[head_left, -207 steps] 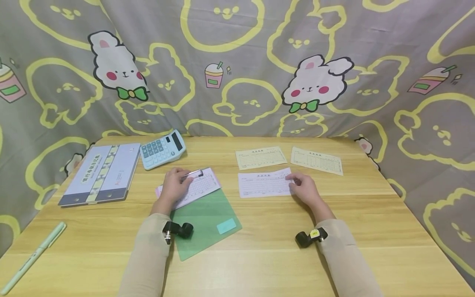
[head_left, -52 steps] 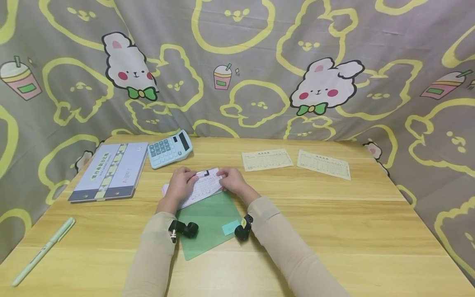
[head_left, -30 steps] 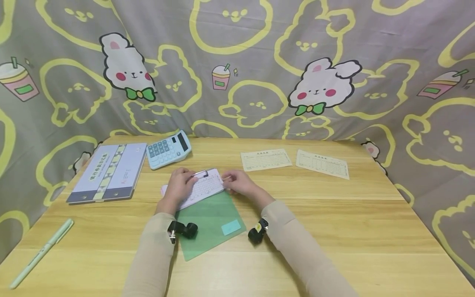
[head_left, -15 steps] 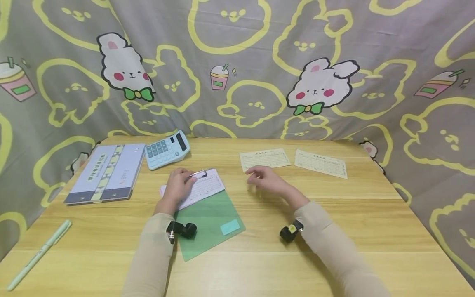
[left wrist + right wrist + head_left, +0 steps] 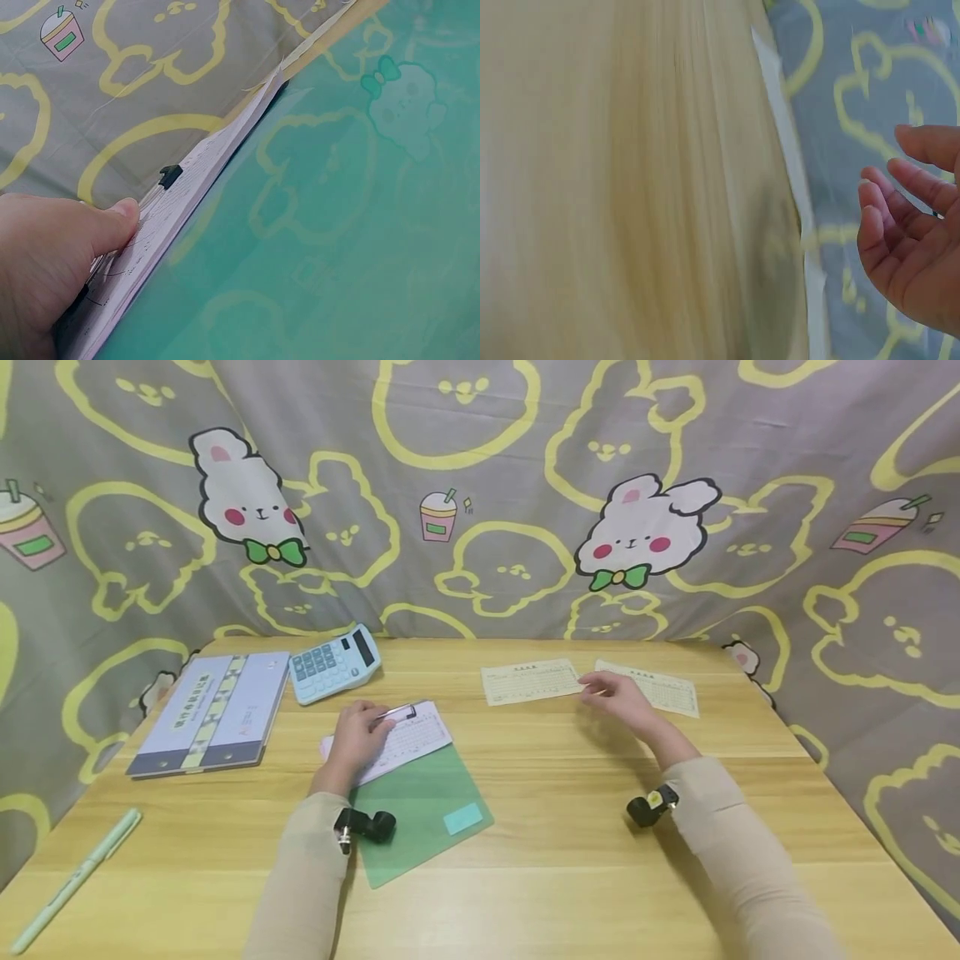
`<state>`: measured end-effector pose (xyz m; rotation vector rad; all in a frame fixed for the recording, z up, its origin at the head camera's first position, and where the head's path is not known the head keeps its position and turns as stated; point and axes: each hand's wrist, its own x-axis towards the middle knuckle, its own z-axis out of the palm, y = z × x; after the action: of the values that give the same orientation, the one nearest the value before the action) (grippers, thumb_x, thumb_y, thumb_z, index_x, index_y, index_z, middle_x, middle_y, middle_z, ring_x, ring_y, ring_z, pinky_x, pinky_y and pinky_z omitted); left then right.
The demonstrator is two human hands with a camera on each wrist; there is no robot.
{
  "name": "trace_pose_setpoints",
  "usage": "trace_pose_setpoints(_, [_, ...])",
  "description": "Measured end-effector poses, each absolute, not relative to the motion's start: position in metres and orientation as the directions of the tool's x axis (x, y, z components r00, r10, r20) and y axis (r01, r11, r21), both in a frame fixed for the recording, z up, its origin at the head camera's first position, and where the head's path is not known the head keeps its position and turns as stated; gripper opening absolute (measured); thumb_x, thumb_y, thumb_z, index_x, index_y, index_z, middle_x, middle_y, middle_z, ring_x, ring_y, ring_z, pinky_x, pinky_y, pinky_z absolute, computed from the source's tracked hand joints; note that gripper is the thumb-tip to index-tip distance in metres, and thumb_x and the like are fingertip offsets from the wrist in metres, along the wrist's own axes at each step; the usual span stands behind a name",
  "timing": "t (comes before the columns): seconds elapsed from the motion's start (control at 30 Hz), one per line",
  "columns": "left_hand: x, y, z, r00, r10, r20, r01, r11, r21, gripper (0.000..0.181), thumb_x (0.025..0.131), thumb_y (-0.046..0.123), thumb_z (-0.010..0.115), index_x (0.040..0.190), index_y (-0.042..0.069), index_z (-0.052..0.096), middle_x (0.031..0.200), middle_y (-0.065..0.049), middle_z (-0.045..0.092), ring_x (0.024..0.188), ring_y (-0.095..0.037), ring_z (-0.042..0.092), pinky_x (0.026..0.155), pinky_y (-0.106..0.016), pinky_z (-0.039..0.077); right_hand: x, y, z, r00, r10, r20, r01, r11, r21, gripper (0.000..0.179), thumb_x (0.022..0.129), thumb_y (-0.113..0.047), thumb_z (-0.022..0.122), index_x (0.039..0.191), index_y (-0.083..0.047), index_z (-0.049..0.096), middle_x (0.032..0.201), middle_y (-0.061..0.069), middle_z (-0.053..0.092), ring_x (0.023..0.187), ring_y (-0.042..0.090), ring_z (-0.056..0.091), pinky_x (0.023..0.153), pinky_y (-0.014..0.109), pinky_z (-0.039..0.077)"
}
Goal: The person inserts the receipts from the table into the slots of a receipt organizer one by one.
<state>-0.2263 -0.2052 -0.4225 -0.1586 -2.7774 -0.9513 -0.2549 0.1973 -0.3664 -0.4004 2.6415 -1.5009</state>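
Note:
My left hand (image 5: 357,739) grips the top edge of a translucent green clipboard (image 5: 420,827), thumb over its silver wire clip (image 5: 171,177). A stack of white printed forms (image 5: 412,739), with pink showing at the edge, lies under that clip; a light blue label (image 5: 462,818) marks the board's lower right. The fingers behind the board are hidden in the left wrist view. My right hand (image 5: 622,700) hovers over the table with nothing in it, fingers loosely bent. It is nearest two pale yellow printed slips, the left slip (image 5: 528,682) by its fingertips and the right slip (image 5: 667,693) partly behind it.
A light blue calculator (image 5: 333,664) stands at the back left. Beside it lies a thick blue-purple account book (image 5: 217,710). A pale green highlighter (image 5: 78,878) rests near the left edge of the wooden table (image 5: 570,893). A patterned curtain (image 5: 495,485) hangs behind.
A white form that lay under the right hand went onto the clipboard's stack. The right hand then let go and moved right, towards the yellow slips. The left hand stays at the clip.

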Motion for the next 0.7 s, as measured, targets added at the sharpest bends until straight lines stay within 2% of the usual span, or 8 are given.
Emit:
trace_pose_setpoints(0.17, [-0.228,-0.204,-0.421,-0.972,0.042,0.231,0.177,0.779,0.601,0.032,0.085,0.019,0.055,0.111,0.0,0.057,0.105,-0.016,0.048,0.1,-0.031,0.039,0.086,-0.044,0.03,-0.263,0.234,-0.369,-0.986,-0.145,0.086,-0.152,0.543,-0.826,0.04,0.084,-0.014,0.056,0.115,0.008,0.047,0.103,0.025,0.051,0.09,0.031,0.049,0.074,0.035,0.043])
trace_pose_setpoints(0.33, [-0.228,-0.205,-0.421,-0.971,0.04,0.236,0.178,0.78,0.6,0.032,0.085,0.018,0.055,0.11,-0.001,0.057,0.104,-0.016,0.048,0.099,-0.031,0.039,0.085,-0.043,0.031,-0.27,0.267,-0.369,-0.999,-0.033,0.035,-0.048,0.525,-0.85,0.053,0.085,-0.022,0.054,0.126,0.006,0.035,0.11,0.026,0.045,0.095,0.028,0.044,0.083,0.039,0.037])
trace_pose_setpoints(0.5, [-0.227,-0.206,-0.422,-0.974,0.032,0.223,0.166,0.773,0.612,0.032,0.085,0.018,0.055,0.11,-0.001,0.057,0.105,-0.016,0.048,0.1,-0.031,0.039,0.086,-0.043,0.031,-0.275,0.292,-0.367,-1.0,0.028,0.013,0.004,0.544,-0.839,0.061,0.086,-0.024,0.053,0.131,0.007,0.025,0.115,0.031,0.039,0.102,0.035,0.039,0.088,0.044,0.032])
trace_pose_setpoints(0.7, [-0.226,-0.206,-0.423,-0.978,0.022,0.209,0.15,0.77,0.62,0.033,0.085,0.019,0.054,0.111,0.0,0.056,0.107,-0.016,0.047,0.101,-0.031,0.038,0.086,-0.043,0.03,-0.279,0.311,-0.371,-0.994,0.085,-0.061,0.098,0.549,-0.83,0.067,0.086,-0.027,0.052,0.133,0.006,0.018,0.126,0.034,0.025,0.114,0.043,0.027,0.092,0.048,0.026])
